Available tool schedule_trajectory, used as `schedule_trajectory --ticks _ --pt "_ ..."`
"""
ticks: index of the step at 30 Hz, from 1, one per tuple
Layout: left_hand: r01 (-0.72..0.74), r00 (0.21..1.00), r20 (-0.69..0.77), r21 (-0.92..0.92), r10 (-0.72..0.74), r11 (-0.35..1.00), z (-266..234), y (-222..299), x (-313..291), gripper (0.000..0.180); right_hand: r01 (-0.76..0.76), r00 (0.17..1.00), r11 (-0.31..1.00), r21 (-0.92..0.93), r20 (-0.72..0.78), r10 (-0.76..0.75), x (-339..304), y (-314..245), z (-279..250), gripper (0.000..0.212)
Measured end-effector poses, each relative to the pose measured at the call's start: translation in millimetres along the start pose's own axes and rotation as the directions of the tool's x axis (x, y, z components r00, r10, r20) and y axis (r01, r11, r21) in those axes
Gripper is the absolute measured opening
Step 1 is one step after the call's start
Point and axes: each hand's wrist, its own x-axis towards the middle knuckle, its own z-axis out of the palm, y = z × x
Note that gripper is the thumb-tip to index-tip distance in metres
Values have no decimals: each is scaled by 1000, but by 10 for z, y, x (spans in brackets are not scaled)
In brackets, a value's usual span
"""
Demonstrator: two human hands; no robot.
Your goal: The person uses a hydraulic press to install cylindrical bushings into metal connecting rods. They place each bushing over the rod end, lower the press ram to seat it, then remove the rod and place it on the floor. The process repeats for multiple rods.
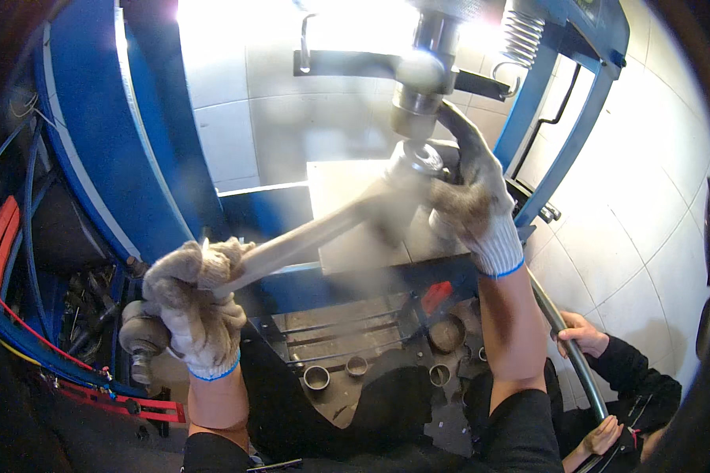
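Observation:
A grey metal suspension arm [308,236] slants up to the right across a hydraulic press. My left hand [201,303], in a soiled white knit glove, wraps round its lower end, beside a ball joint [143,337] with a threaded stud. The upper end is a round eye [420,160] with a metal bushing in it, just beneath the press ram [418,102]. My right hand [473,185], gloved too, is closed round the far right side of that eye; some of its fingertips are hidden behind the eye and the ram.
The blue press frame [102,134] rises at left, with a coil spring [523,38] at upper right. Metal rings [316,378] lie on the floor below. At lower right, another person's hands [584,335] hold a long dark bar [572,355]. Red-handled tools [4,244] are at far left.

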Motion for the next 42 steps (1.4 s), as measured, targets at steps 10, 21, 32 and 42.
schedule_trajectory --ticks 10,21,32,42 --pt "-24 988 -152 -94 9 995 13 -77 -7 33 -185 979 919 -349 -150 140 -255 -18 -512 71" --pt "126 947 -155 -630 -283 767 -53 38 111 27 -186 982 885 -428 -91 163 -502 -40 -553 65" --pt "355 853 -35 -693 -520 628 103 348 -14 34 337 932 924 180 74 -354 -788 -291 -271 52" --pt "334 840 -203 -538 -503 774 170 525 -232 54 79 995 991 -111 76 -71 -1016 -389 -170 45"
